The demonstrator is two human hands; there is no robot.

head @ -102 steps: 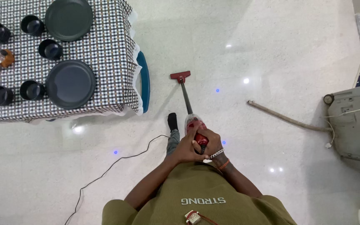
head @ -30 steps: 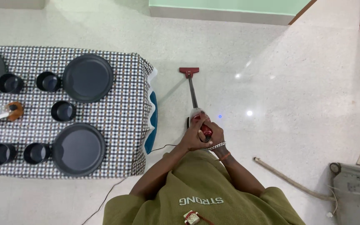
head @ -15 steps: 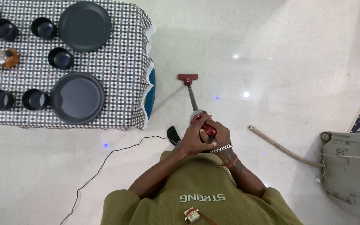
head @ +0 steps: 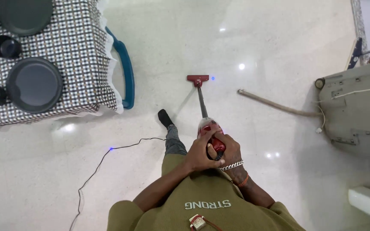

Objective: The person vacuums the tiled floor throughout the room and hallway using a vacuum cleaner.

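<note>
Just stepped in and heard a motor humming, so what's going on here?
A person grips a red stick vacuum with both hands, left hand and right hand wrapped on its handle. Its red floor head rests on the pale floor, and a black cord trails left, near a checked table with dark plates.

Both arms reach forward from the lower centre of the frame, elbows bent, forearms converging; the left hand lies clasped over the right hand, fingers curled tight in a joint grip; the right wrist wears a silver chain and an orange band; one leg steps ahead, left of the hands.
</note>
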